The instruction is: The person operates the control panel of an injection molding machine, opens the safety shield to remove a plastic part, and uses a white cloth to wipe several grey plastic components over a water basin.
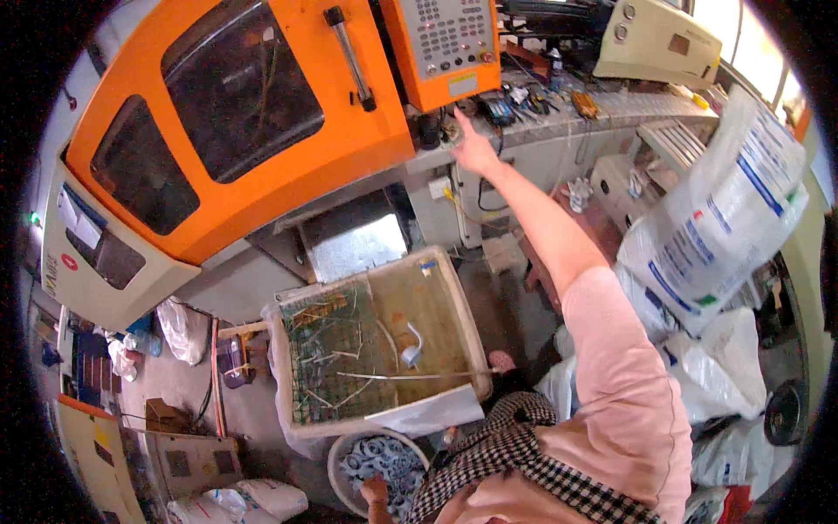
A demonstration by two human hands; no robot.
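Note:
My right hand (476, 150) reaches far forward on a stretched arm, just below the orange control panel (449, 48). One finger is extended up toward the panel's lower edge; no held object shows. Beside it on the ledge stands a small dark cup-like object (428, 131). My left hand (375, 491) is low down, at a round white tub (336, 476) filled with grey ring-like plastic parts (384, 458). Its fingers are dark and small, so their grip is unclear. Ahead of the tub, a big pale bin (471, 314) holds murky liquid, a green mesh, thin sticks and one pale curved part (412, 345).
An orange machine door (349, 148) with dark windows and a vertical handle fills the far left. Tools clutter the ledge (559, 118) at the back. A large white plastic sack (711, 218) stands at right. More sacks (240, 502) lie at lower left.

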